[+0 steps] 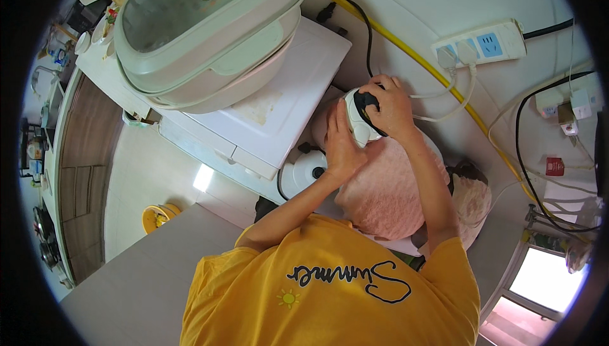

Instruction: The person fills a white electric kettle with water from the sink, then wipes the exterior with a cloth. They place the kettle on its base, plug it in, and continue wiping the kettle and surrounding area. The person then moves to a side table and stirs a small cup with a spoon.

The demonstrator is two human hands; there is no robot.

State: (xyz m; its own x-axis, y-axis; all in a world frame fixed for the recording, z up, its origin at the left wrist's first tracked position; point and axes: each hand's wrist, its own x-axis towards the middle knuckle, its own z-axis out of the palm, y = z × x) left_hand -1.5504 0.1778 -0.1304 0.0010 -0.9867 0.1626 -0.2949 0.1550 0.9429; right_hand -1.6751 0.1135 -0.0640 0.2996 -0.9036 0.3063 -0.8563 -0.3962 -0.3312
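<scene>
A white kettle-like appliance (355, 113) with a black part stands or is held just in front of the wall; its underside is hidden. My left hand (343, 148) lies along its white side, fingers extended against the body. On the black part, my right hand (391, 108) has its fingers and thumb curled round it. Beneath my forearms is a pink fluffy cloth (385, 189) draped over something bulky. Close to my left wrist sits a round white device (302, 172) with a black centre, looking like a kettle's power base.
A large pale green electric cooker (204, 46) with a glass lid stands on a white cabinet top (304, 93) at left. A power strip (480, 46) with plugs, a yellow pipe (414, 55) and loose cables run along the wall. A yellow bin (159, 216) stands on the floor.
</scene>
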